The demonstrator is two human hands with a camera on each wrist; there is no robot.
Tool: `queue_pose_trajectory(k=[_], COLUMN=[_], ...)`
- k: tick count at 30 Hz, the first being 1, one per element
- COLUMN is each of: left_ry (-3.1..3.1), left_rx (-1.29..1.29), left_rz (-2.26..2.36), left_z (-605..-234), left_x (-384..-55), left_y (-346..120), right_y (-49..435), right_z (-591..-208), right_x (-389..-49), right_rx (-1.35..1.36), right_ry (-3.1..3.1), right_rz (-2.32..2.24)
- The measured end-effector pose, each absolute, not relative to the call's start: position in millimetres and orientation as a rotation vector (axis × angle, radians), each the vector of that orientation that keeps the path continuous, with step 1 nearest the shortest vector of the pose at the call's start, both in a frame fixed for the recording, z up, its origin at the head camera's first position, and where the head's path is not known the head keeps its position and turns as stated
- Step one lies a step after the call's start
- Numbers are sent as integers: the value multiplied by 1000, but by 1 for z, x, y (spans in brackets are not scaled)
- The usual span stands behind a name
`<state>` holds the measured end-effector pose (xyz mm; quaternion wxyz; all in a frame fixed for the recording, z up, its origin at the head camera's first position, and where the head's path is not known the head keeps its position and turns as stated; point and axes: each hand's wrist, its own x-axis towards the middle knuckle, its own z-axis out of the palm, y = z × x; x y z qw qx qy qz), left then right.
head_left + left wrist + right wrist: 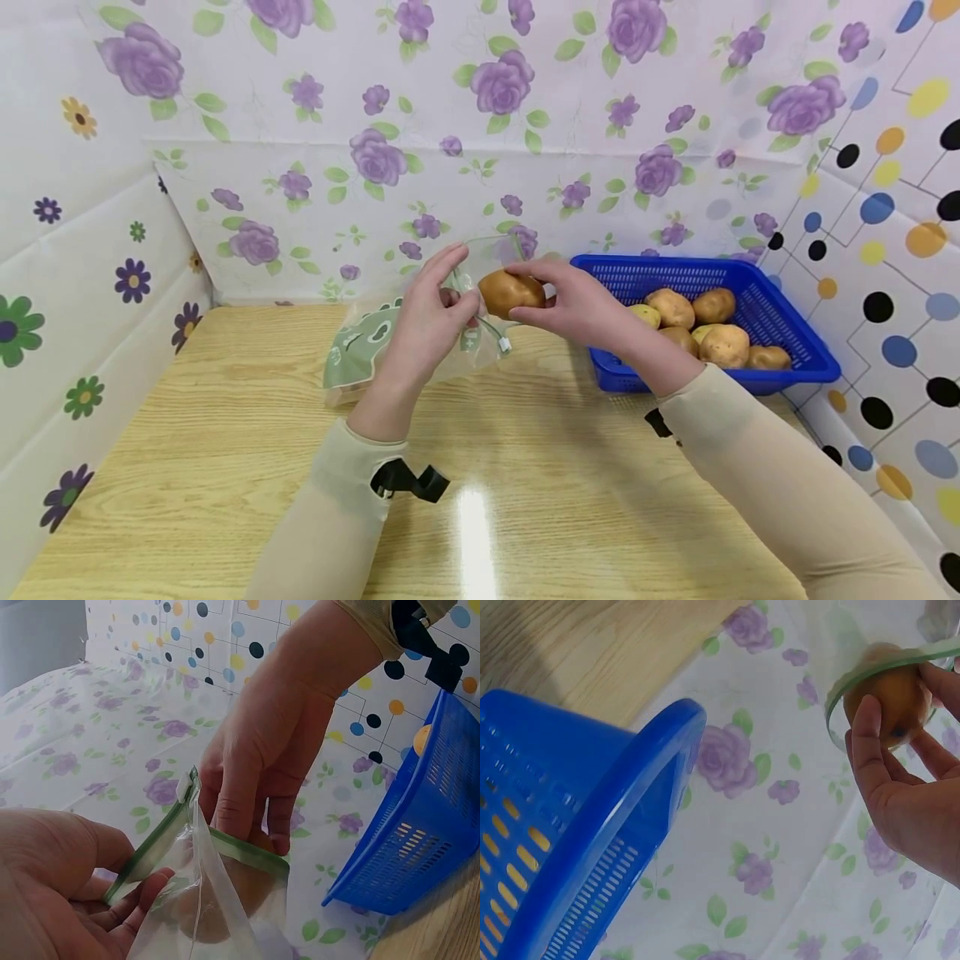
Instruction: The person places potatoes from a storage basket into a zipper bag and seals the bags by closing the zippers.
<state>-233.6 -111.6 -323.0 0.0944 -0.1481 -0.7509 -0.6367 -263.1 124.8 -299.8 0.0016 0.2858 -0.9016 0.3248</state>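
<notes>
My right hand (pixel 573 302) grips a brown potato (pixel 507 293) between thumb and fingers, at the mouth of a clear zip bag. In the left wrist view the potato (pixel 206 911) shows through the clear plastic, partly inside the green-edged opening. My left hand (pixel 431 312) pinches the rim of the bag (pixel 363 342), which has a green printed face and a white slider (pixel 504 343). The lower part of the bag lies on the table, left of my left hand. In the right wrist view the green zip edge (pixel 885 664) crosses over the potato.
A blue plastic basket (pixel 720 387) holding several potatoes (pixel 723 346) stands at the right, beyond my right forearm. The wooden table (pixel 480 467) meets a flower-print cloth (pixel 450 192) at the back and a dotted cloth (pixel 892 300) at the right.
</notes>
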Motion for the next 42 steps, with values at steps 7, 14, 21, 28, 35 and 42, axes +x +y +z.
queue_pose_trajectory(k=[7,14,21,28,35,42], left_ry=[-2224,-2226,-2211,-2184,-2175,-2173], left_rx=[-439,-425,-430,-450,-451,-447], left_rz=[-1866,-1869,-1839,-1863,-1870,-1876], left_z=[-322,-322,-321,-322,-322,-323], left_x=[-233,-234,-234,-235,-235,-235], left_y=[-111,-110,-110,-110,-110,-110], right_y=[121,125,135,150,171,197], right_z=[-302,-297,-295,-294,-292,-293], right_x=[-261,-256,-259,-259,-261,-262], right_rx=[911,801,749,679,592,489], right_ry=[-2849,-2864,-2837,-2846,-2893,-2943], right_rz=[1075,1109,1091,1014,944,928])
